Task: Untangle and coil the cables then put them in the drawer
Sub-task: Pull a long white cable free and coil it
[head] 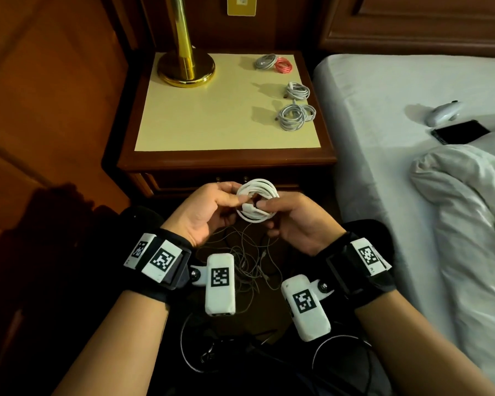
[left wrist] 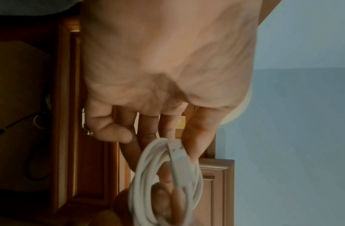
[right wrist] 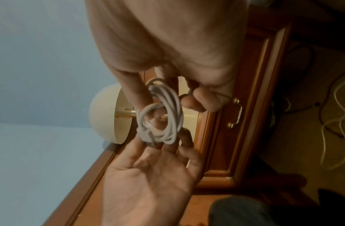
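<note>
Dark wooden nightstand with cream top (head: 200,121) beyond the grip; brass lamp base (head: 186,68) on it; white-sheeted bed (head: 397,155) rightward.

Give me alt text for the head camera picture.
Two hands, left hand and right hand, hold a coiled white cable before a wooden nightstand bearing more coiled cables; thin tangled wires lie on the floor below.
</note>
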The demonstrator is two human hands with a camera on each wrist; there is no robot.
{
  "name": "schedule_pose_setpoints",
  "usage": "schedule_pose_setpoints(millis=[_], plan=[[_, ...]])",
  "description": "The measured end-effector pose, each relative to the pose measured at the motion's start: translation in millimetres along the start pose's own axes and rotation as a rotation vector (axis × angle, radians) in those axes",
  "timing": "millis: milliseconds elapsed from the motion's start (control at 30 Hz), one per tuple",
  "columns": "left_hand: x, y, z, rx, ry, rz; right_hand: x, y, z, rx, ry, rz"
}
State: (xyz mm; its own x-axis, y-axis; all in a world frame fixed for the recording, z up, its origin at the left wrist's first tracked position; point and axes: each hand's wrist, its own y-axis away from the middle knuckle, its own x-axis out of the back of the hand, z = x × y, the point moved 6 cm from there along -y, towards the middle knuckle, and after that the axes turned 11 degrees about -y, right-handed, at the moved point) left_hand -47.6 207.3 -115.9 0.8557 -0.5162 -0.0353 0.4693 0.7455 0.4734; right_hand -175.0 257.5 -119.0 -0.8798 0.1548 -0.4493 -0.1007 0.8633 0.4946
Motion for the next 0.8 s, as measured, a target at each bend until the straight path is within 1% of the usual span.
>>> schedule_pose_setpoints(millis=[100,233,300,367,433,467,500,533,567,600,667,700,800], plan=[[2.8,-2.4,2.1,0.016,-0.057,0.004,11.4,-5.2,-3.1,0.049,0.09,0.106],[5.9,-10.3,13.5,0.01,-0.16,-0.004,18.4,-12.5,-12.7,0.071,0.095,0.196],[12.0,-19.9,24.3,-0.003,-0.227,0.027,20.5,-17.3,-22.4,0.092,0.1,0.227],[29.5,-40.5,36.2,-0.03,-0.267,0.139,24.1,-26.4,-35.2,0.11,0.096,0.267],[61.0,-72.1,43.8,-0.04,-0.371,0.34,32.0,-39.0,-49.7,0.132,0.091,0.33],[79.0,-89.0,45.3,-0.021,-0.491,0.446,36.0,-45.9,-57.5,0.145,0.096,0.363],[96.4,-106.0,45.7,0.014,-0.634,0.516,40.1,-54.5,-66.1,0.156,0.107,0.389],[112.0,-122.6,42.2,0.062,-0.771,0.547,43.3,-62.4,-73.9,0.165,0.118,0.411],[125.1,-138.6,37.3,0.11,-0.879,0.548,47.3,-72.1,-82.0,0.178,0.129,0.434],[135.0,-152.4,27.6,0.159,-0.962,0.52,51.9,-81.1,-88.2,0.188,0.137,0.454],[145.4,-174.6,6.8,0.21,-1.104,0.456,58.6,-101.1,-101.0,0.211,0.157,0.487],[145.2,-178.2,-1.0,0.211,-1.168,0.45,61.4,-110.6,-105.1,0.215,0.171,0.501],[138.6,-184.8,-16.5,0.192,-1.249,0.517,71.8,-142.8,-109.8,0.206,0.216,0.546]])
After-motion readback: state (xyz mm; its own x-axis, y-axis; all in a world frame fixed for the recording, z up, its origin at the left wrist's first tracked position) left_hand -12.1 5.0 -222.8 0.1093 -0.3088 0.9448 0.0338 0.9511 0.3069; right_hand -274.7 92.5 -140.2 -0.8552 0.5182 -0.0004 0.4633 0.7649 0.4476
